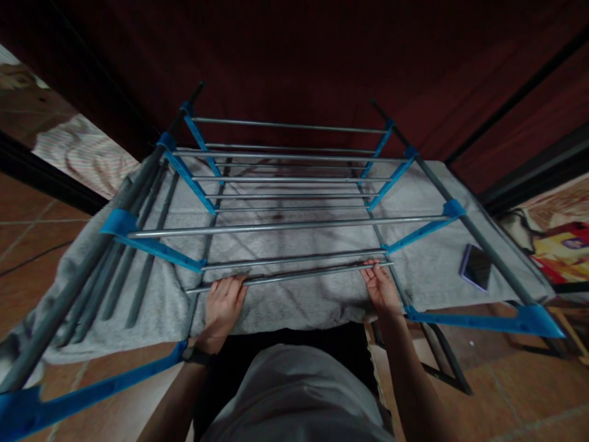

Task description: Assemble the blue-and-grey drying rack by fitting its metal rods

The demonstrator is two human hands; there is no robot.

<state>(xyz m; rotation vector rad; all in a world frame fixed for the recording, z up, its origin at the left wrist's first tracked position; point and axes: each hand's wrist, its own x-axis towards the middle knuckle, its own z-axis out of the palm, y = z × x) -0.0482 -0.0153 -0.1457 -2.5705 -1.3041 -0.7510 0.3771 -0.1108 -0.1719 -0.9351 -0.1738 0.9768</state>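
Note:
A loose grey metal rod (304, 275) lies across the lower part of a partly built rack. My left hand (224, 305) is closed over the rod near its left end, palm down. Close to the other end, my right hand (381, 287) grips the same rod, palm turned up with fingers curled around it. The rack has grey side poles (494, 261) and blue plastic brackets (151, 247), joined by several thin crossbars (294, 226). One more bracket (483, 322) projects inward near my right forearm, and another bracket (110, 387) sits left of my left wrist.
Several grey tubes (151, 270) lie on the left of the grey blanket (294, 307) under the rack. A phone (477, 267) rests on the blanket at the right. Beyond it is a red and yellow package (564, 252). A dark red curtain (294, 61) hangs behind.

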